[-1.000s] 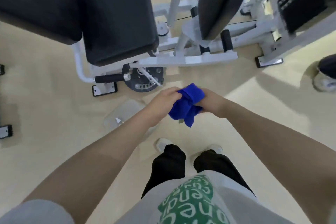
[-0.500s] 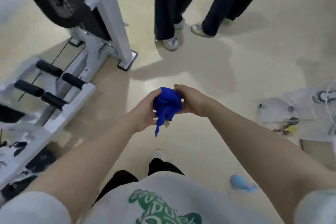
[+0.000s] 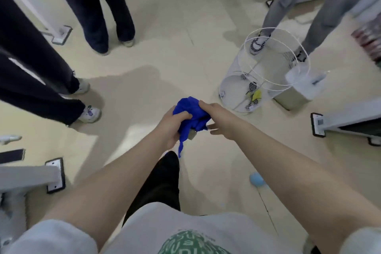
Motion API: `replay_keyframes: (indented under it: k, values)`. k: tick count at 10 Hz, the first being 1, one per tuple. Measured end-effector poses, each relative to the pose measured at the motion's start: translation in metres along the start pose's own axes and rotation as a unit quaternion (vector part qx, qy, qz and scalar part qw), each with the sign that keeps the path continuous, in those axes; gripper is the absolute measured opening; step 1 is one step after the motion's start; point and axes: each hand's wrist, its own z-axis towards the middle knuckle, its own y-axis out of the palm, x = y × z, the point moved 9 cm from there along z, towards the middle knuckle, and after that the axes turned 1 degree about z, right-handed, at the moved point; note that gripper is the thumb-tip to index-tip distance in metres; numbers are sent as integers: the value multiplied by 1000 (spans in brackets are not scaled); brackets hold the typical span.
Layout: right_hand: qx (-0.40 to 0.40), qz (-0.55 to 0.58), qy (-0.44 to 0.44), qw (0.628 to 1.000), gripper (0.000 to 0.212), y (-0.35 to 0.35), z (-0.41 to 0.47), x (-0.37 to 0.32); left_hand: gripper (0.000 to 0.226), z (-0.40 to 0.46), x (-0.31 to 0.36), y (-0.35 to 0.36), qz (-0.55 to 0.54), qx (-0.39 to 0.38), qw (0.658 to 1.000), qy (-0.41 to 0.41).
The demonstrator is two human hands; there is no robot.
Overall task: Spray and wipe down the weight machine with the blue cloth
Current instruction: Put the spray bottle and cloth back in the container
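Observation:
The blue cloth [image 3: 190, 112] is bunched up in front of me at waist height, with a tail hanging down over my dark trouser leg. My left hand [image 3: 172, 127] grips it from the left, fingers curled into the fabric. My right hand [image 3: 219, 118] lies on its right side, fingers spread and touching the cloth; a firm grip does not show. Only bits of white weight machine frame show: a foot at the lower left [image 3: 54, 175] and another at the right edge [image 3: 318, 128]. No spray bottle is visible.
Several people stand close: dark trousers at the left [image 3: 41, 80] and top [image 3: 103, 12], grey trousers at the top right [image 3: 321, 12]. A white wire basket [image 3: 245, 80] stands on the beige floor to the right. A small light-blue object [image 3: 256, 179] lies by my right arm.
My view has swung away from the machine's black pads to the open floor and the bystanders. The cloth has stayed between both hands; my right hand's fingers are now spread wider.

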Motion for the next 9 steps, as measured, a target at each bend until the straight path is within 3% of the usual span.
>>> replay_keyframes:
  k: [1, 3, 4, 5, 6, 7, 8, 9]
  values:
    - [-27, 238, 9, 971, 37, -54, 18, -26, 38, 75, 43, 51, 83, -77, 993, -12]
    - [91, 280, -34, 955, 11, -174, 34, -74, 32, 163, 102, 155, 136, -146, 979, -28]
    - [165, 309, -43, 936, 10, -246, 42, -79, 15, 198, 122, 217, 202, -188, 960, -41]
    - [227, 346, -35, 910, 9, -315, 58, -80, 13, 242, 141, 271, 230, -196, 952, -49]
    - [253, 367, -55, 894, 13, -386, 80, -96, 13, 291, 162, 333, 232, -197, 952, -33]
    - [283, 381, -35, 880, 15, -443, 100, -100, 35, 331, 171, 371, 232, -166, 957, -50]
    - [298, 345, 36, 889, 49, -471, 114, -93, 60, 367, 175, 374, 382, -113, 916, -39]
    - [279, 307, 66, 907, 35, -485, 117, -86, 55, 387, 182, 356, 438, -75, 896, -32]
